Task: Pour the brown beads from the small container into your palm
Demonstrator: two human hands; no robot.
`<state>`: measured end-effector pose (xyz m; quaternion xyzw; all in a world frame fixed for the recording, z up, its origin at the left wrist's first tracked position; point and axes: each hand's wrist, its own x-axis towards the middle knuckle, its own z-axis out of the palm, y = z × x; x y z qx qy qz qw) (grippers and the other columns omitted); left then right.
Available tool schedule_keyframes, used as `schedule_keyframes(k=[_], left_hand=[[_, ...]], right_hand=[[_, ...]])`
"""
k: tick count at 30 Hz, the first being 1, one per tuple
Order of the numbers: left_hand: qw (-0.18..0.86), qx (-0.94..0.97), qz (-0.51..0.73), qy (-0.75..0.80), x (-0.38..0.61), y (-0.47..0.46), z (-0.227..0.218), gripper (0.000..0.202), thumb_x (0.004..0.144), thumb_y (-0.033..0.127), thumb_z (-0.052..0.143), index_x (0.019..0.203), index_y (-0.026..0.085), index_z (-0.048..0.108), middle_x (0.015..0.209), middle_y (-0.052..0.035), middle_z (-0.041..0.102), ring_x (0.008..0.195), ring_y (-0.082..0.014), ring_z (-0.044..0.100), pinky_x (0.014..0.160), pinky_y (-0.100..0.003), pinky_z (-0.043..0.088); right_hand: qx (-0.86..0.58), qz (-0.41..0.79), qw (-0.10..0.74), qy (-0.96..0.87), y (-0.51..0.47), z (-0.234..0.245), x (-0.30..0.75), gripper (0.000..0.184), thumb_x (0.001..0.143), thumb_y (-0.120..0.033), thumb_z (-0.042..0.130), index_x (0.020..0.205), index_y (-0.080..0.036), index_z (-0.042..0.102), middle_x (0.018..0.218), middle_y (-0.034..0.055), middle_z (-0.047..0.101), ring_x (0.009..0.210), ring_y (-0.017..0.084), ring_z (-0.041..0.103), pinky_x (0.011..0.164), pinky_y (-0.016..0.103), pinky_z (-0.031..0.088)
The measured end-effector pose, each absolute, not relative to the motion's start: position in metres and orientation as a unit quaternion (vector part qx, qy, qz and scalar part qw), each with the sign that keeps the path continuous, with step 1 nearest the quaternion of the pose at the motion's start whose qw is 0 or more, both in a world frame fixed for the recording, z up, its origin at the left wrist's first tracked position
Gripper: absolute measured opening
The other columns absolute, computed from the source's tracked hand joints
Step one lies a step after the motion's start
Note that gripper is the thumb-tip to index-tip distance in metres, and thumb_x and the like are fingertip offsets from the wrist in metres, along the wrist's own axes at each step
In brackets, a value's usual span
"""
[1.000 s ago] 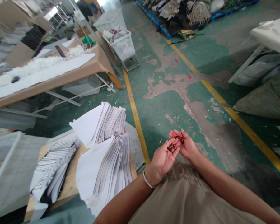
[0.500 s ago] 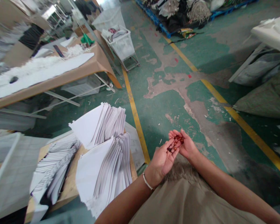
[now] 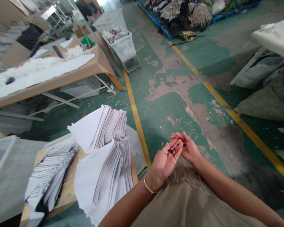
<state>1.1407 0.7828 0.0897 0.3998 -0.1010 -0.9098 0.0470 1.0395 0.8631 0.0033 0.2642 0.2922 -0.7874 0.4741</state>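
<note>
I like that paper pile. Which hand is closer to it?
Left. The left hand is just right of the paper pile; the right hand lies beyond it.

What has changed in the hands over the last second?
The left hand has tipped further over the right hand, so fewer of the small reddish-brown beads show between them. Nothing taken up or let go. The stacked white sheets and the bracelet stayed as they were.
</note>
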Motion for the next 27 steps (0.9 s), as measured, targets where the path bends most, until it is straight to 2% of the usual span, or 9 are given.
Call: schedule_keyframes(k=[3,7,10,14,18,22,27], left_hand=[[0.048,0.367,-0.925,-0.088,1.14,0.777,0.099,0.035,0.104,0.027,0.044,0.123,0.009,0.068,0.135,-0.0156,0.068,0.133,-0.0226,0.059,0.115,-0.034,0.049],[0.048,0.347,-0.932,-0.089,1.132,0.774,0.108,0.035,0.105,0.027,0.043,0.118,0.009,0.069,0.133,-0.0159,0.069,0.135,-0.0219,0.058,0.117,-0.033,0.047],[0.051,0.322,-0.941,-0.097,1.129,0.772,0.11,0.035,0.104,0.026,0.043,0.119,0.007,0.067,0.139,-0.0176,0.065,0.137,-0.0236,0.056,0.118,-0.033,0.046],[0.065,0.309,-0.938,-0.141,1.132,0.768,0.106,0.032,0.095,0.009,0.051,0.123,0.008,0.066,0.141,-0.0167,0.064,0.137,-0.0239,0.056,0.12,-0.033,0.043],[0.074,0.299,-0.935,-0.174,1.134,0.768,0.104,0.044,0.084,-0.005,0.054,0.125,0.008,0.065,0.139,-0.0166,0.064,0.135,-0.0244,0.057,0.122,-0.034,0.041],[0.083,0.318,-0.924,-0.195,1.132,0.773,0.105,0.034,0.085,-0.001,0.059,0.116,0.007,0.069,0.131,-0.0178,0.069,0.129,-0.0249,0.063,0.12,-0.035,0.042],[0.087,0.338,-0.903,-0.251,1.129,0.778,0.098,0.023,0.085,0.007,0.068,0.107,0.008,0.073,0.116,-0.0164,0.076,0.113,-0.0243,0.072,0.112,-0.037,0.05]], right_hand=[[0.264,-0.788,0.479,0.282,0.864,-0.004,1.04,0.035,0.101,-0.036,0.049,0.091,-0.017,0.075,0.096,0.0098,0.08,0.091,0.017,0.075,0.087,0.03,0.061],[0.25,-0.789,0.505,0.245,0.864,-0.015,1.043,0.028,0.098,-0.038,0.056,0.092,-0.017,0.074,0.091,0.0073,0.079,0.087,0.018,0.075,0.088,0.032,0.061],[0.25,-0.796,0.498,0.235,0.863,-0.016,1.045,0.021,0.096,-0.032,0.059,0.087,-0.019,0.073,0.086,0.0039,0.079,0.083,0.016,0.074,0.086,0.029,0.062],[0.268,-0.812,0.462,0.235,0.863,-0.01,1.046,0.026,0.099,-0.023,0.053,0.083,-0.02,0.073,0.077,0.0002,0.077,0.07,0.01,0.071,0.071,0.02,0.061],[0.257,-0.819,0.457,0.234,0.864,-0.005,1.046,0.026,0.099,-0.024,0.053,0.083,-0.019,0.073,0.073,0.0004,0.077,0.066,0.01,0.07,0.068,0.02,0.061],[0.244,-0.818,0.462,0.239,0.867,-0.005,1.046,0.016,0.095,-0.027,0.063,0.083,-0.02,0.072,0.076,0.0007,0.077,0.069,0.013,0.072,0.07,0.023,0.062],[0.227,-0.813,0.482,0.235,0.868,-0.008,1.044,0.02,0.095,-0.032,0.063,0.084,-0.019,0.073,0.079,0.0022,0.078,0.073,0.014,0.074,0.073,0.024,0.063]])
